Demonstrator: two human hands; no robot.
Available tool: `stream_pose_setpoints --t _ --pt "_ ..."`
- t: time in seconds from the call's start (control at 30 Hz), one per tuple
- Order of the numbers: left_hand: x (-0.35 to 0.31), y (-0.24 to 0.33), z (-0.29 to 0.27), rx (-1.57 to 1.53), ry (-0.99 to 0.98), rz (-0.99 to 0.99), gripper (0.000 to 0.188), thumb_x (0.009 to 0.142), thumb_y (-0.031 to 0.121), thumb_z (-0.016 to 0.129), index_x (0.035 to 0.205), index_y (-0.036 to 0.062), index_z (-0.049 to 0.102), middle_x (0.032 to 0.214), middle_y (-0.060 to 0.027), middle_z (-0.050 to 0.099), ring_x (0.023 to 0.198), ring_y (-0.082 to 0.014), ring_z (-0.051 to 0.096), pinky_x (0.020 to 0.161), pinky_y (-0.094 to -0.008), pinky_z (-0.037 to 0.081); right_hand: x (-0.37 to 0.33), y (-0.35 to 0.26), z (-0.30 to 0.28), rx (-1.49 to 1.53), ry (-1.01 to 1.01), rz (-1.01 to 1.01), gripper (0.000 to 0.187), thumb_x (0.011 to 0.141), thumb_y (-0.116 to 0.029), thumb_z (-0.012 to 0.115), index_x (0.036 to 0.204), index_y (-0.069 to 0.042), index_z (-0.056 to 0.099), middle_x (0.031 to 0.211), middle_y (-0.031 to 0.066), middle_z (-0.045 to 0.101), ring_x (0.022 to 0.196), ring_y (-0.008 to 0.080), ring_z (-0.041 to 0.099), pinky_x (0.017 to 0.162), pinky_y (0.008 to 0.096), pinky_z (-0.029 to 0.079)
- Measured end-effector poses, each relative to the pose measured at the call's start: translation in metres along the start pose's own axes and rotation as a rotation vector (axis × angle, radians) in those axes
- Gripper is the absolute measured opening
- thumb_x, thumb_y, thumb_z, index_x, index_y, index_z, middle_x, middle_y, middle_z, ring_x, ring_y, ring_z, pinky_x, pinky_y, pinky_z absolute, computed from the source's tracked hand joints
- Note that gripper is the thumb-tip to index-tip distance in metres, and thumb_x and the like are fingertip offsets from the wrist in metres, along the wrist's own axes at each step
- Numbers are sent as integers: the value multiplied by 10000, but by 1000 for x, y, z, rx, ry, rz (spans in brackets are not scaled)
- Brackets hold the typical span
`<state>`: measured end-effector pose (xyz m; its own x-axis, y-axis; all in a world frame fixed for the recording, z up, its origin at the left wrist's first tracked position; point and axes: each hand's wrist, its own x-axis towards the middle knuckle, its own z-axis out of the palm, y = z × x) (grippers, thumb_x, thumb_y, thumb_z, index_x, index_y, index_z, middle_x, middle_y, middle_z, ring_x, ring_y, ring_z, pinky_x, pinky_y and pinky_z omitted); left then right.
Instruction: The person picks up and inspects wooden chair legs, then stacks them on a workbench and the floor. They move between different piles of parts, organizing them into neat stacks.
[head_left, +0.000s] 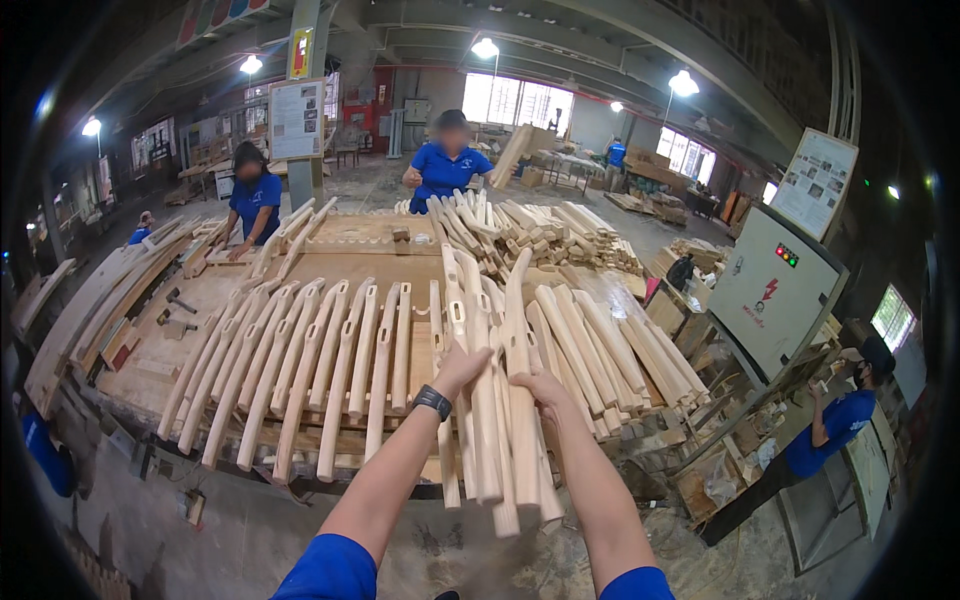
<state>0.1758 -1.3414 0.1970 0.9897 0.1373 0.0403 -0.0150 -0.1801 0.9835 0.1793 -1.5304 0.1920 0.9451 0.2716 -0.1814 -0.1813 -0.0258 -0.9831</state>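
Observation:
My left hand [461, 369], with a dark watch on the wrist, is closed round a pale, slotted wooden leg [486, 430]. Close beside it, my right hand [547, 391] grips a curved wooden leg [524, 440]. Both pieces slant over the near edge of the workbench [360, 266], among several similar ones bunched beneath and between my hands. How many each hand holds is hidden. To the left lies a row of slotted wooden legs [333, 350], side by side with their lower ends past the bench edge. Plainer wooden bars [588, 345] lie right of my right hand.
A high stack of wooden pieces [560, 235] covers the far right of the bench. Clamps [178, 325] lie at its left. Two co-workers in blue stand across it, one person [452, 170] holding a board. An electrical cabinet [770, 290] stands at right, near another person [835, 425].

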Motion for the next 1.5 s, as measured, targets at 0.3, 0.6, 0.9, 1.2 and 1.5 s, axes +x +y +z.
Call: stream_pose_setpoints --t 0.3,0.6,0.9,1.2,1.5 --pt "17 -25 -13 -80 102 -75 671 784 293 670 1279 -114 473 1156 -241 619 975 -301 646 853 -385 519 15 6 -27 -504 2 161 404 824 -261 645 1075 52 599 886 140 674 681 228 644 568 354 506" --pt "9 -31 -2 3 71 88 454 866 159 590 1253 -62 505 1093 -230 641 994 -302 639 888 -364 490 -18 44 -39 -777 330 -45 588 850 -338 631 1302 24 532 1117 218 671 1024 315 658 899 382 501" --pt "15 -40 19 243 107 134 648 874 276 613 1346 -114 400 1264 -284 539 1158 -373 527 1000 -416 409 -184 120 -129 -13 390 42 525 953 -323 574 1353 11 505 1100 122 673 893 168 663 795 296 533" --pt "-50 40 45 62 -40 588 398 895 265 592 1154 -29 524 1041 -148 567 904 -226 511 794 -313 405 -627 426 -3 115 1544 1454 327 850 -221 572 1019 36 685 1008 212 700 895 334 689 779 405 541" --pt "-316 -38 244 -68 -1211 49 243 960 224 465 1008 22 592 770 -1 530 589 -69 437 533 -233 404 -752 469 284 838 1799 1340 278 786 -225 553 853 -9 715 778 187 705 622 284 688 590 399 559"
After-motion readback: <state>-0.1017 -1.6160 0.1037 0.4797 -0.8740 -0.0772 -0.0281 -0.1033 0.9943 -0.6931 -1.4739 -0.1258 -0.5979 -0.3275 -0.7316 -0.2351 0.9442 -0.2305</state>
